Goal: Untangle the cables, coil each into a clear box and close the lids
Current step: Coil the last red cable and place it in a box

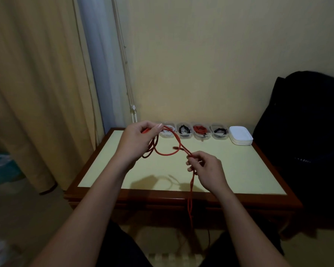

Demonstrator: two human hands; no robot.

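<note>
Left hand [141, 140]: curled round loops of the red cable [167, 154], above the table's 11 o'clock.
Right hand [207, 168]: apart from the left, pinching the same cable; the slack hangs over the 6 o'clock edge.
Table [239, 170]: clear boxes [201, 132] at 12 o'clock, seemingly lidless; white lids [240, 136] at 1.
Room: curtain [37, 93] at 9, dark bag [307, 132] at 3.

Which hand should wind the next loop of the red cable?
Right, probably. The right hand pinches the loose stretch of the red cable, whose tail hangs off the table, so it can swing that up. The left hand grips the gathered loops.
</note>
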